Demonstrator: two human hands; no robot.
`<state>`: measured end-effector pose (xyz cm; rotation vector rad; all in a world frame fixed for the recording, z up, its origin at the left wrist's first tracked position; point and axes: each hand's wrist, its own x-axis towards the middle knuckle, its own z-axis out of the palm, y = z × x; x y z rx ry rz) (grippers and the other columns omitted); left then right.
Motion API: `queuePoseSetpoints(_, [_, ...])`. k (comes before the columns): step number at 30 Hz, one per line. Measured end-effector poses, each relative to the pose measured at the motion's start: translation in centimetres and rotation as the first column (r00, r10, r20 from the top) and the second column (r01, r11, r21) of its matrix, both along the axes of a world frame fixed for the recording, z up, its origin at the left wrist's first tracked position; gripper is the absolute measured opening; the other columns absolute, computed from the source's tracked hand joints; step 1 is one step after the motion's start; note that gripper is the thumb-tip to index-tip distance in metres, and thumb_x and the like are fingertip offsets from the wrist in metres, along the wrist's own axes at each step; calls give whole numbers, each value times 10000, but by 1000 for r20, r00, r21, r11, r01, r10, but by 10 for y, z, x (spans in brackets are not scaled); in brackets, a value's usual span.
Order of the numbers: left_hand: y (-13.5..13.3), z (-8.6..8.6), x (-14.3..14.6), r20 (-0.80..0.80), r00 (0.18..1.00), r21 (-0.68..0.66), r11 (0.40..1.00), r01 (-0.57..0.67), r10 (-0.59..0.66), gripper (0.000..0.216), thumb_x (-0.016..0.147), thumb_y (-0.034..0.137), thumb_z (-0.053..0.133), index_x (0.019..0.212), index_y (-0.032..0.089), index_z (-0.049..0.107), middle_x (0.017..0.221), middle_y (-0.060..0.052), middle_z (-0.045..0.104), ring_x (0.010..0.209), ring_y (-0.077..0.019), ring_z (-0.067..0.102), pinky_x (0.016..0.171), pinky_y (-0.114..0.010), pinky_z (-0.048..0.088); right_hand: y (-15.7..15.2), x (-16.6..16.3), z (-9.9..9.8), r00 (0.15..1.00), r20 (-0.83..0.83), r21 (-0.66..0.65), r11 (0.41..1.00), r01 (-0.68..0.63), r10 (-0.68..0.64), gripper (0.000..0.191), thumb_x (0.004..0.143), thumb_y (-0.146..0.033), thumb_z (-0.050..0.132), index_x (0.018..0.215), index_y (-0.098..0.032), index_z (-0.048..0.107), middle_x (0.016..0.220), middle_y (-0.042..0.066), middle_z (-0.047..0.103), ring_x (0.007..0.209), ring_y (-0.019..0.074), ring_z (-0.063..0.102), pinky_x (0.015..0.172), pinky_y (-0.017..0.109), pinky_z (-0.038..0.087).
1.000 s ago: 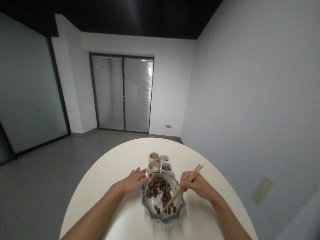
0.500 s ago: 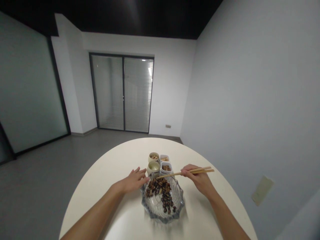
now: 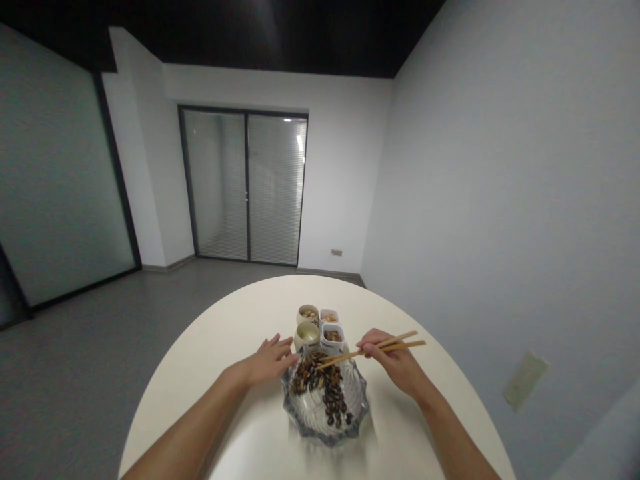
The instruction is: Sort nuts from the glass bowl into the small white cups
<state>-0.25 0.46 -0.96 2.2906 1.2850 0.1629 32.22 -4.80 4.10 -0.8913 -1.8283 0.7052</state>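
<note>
A scalloped clear glass bowl (image 3: 357, 400) stands on the table, holding dark brown nuts or seeds (image 3: 334, 393) in a curved band. At the bowl's left rim, my left hand (image 3: 273, 360) rests with its fingers apart, holding nothing. My right hand (image 3: 387, 353) grips a pair of wooden chopsticks (image 3: 345, 357); their tips reach over the pieces at the bowl's far side. Behind the bowl are a pale round cup (image 3: 307, 335) with nothing visible inside and a small white square dish (image 3: 333, 335) of brown pieces.
Farther back stand another round cup (image 3: 307, 315) with pale nuts and a second white dish (image 3: 329, 317) with light pieces. All rest on a round cream table (image 3: 240, 427). A wall rises on the right; glass doors (image 3: 245, 187) are beyond.
The chopstick tips have shifted slightly right and toward me within the bowl, and the sticks have spread apart at their back ends. My left hand stays put.
</note>
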Motion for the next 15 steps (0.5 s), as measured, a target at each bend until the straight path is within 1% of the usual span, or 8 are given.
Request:
queuePoseSetpoints(4, [0, 0, -1, -2, 1000, 10, 1000, 16, -16, 709, 984, 728, 179, 1390, 266, 533, 1607, -57, 206, 1472, -358, 35, 1152, -579, 34, 2, 4, -3, 999, 29, 31, 999, 24, -25, 215, 932, -376, 617, 836, -213, 720, 847, 43, 677, 800, 186, 618, 729, 304, 488])
queuePoseSetpoints(8, [-1, 1, 0, -6, 1000, 5, 1000, 8, -8, 704, 986, 724, 174, 1394, 270, 524, 1609, -57, 197, 1474, -351, 32, 1153, -576, 35, 0, 4, -2, 998, 63, 43, 999, 17, -20, 199, 935, -368, 616, 872, -215, 725, 868, 49, 684, 833, 196, 627, 744, 310, 491])
queuePoseSetpoints(15, [1, -1, -1, -10, 1000, 13, 1000, -2, 2, 710, 983, 728, 173, 1386, 259, 522, 1604, -67, 221, 1473, -354, 47, 1151, -577, 45, 0, 9, 1, 993, 64, 79, 992, 96, -101, 223, 920, -391, 625, 846, -208, 729, 846, 56, 689, 794, 196, 623, 714, 306, 500])
